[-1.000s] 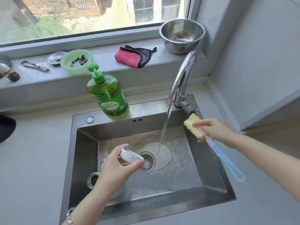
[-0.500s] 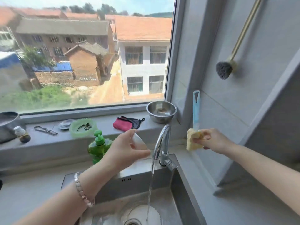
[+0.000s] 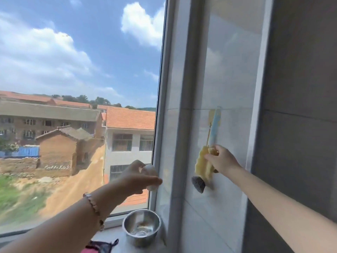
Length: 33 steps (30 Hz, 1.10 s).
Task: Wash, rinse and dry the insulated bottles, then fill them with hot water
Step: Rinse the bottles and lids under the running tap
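Sponge brush, blue handle upright against the right wall, pinched at its yellow head by curled fingers of the right hand. White cap clasped between thumb and fingers of the left hand, beside the window frame, above a steel bowl.

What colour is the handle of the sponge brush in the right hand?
The handle is light blue, head view.

The bowl was shiny polished metal, the brush head porous yellow foam on a smooth blue plastic handle, the cap glossy white plastic, the wall tiles glazed.
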{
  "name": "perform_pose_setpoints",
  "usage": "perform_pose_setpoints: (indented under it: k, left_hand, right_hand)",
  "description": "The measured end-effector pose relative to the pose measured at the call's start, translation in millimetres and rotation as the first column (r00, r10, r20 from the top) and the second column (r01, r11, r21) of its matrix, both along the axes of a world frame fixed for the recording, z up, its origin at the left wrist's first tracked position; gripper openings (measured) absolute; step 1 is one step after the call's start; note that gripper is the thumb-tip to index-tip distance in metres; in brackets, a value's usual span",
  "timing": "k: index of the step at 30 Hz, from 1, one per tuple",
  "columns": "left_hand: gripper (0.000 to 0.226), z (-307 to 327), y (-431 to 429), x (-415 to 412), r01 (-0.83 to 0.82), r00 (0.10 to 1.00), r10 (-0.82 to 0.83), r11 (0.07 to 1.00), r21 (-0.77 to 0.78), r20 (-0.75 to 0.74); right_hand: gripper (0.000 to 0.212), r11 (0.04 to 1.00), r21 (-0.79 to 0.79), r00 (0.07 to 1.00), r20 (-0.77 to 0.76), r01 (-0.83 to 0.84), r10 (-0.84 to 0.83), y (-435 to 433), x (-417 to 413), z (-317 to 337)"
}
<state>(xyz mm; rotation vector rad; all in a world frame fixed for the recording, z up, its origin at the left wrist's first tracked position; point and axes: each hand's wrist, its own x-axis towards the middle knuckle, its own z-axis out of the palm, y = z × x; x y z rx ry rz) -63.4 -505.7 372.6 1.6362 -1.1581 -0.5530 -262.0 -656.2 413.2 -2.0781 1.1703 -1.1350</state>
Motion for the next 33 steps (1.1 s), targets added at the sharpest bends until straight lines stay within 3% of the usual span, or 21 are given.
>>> perform_pose_setpoints:
  k: [4,9,14,18,23,25,28,30,33]
  left_hand:
    - [0.048,-4,-4,-4,-0.007,1.000,0.007,1.000,0.009,-0.011]
    - [0.041,-7,-7,3,-0.050,0.999,0.049,0.999,0.006,0.001]
    - [0.045,-17,-10,8,-0.059,0.996,0.057,0.998,0.018,0.067]
    - [0.049,-20,-13,8,-0.064,0.995,0.065,0.998,-0.004,0.077]
    - [0.052,-37,7,-3,-0.022,0.999,0.024,0.999,-0.039,0.039]
    - [0.057,-63,29,-6,-0.010,1.000,0.011,0.999,-0.036,0.021]
    - [0.066,-126,69,-6,-0.028,0.999,0.028,0.999,0.034,-0.018]
    - [0.064,-177,92,-6,-0.064,0.995,0.072,0.991,0.115,-0.070]
    - [0.057,-249,115,-10,-0.126,0.978,0.164,0.958,0.259,-0.129]
  right_hand:
    - [0.010,0.995,0.103,0.998,-0.056,0.013,-0.007,-16,7,-17]
    - [0.006,0.989,0.141,1.000,-0.003,0.031,-0.031,-30,21,-23]
    - [0.015,0.990,0.098,0.994,-0.035,0.105,-0.102,-34,24,-40]
    - [0.006,0.988,0.086,0.990,-0.066,0.127,-0.121,-33,22,-44]
    - [0.056,0.984,0.053,0.984,-0.062,0.173,-0.169,-7,10,-65]
    - [0.057,0.996,0.021,0.994,-0.067,0.088,-0.087,23,4,-100]
    - [0.033,0.953,0.230,0.967,-0.110,-0.199,0.228,75,2,-174]
    - [0.014,0.829,0.449,0.917,-0.050,-0.334,0.397,103,8,-224]
    - [0.017,0.596,0.724,0.899,0.076,-0.347,0.430,129,24,-297]
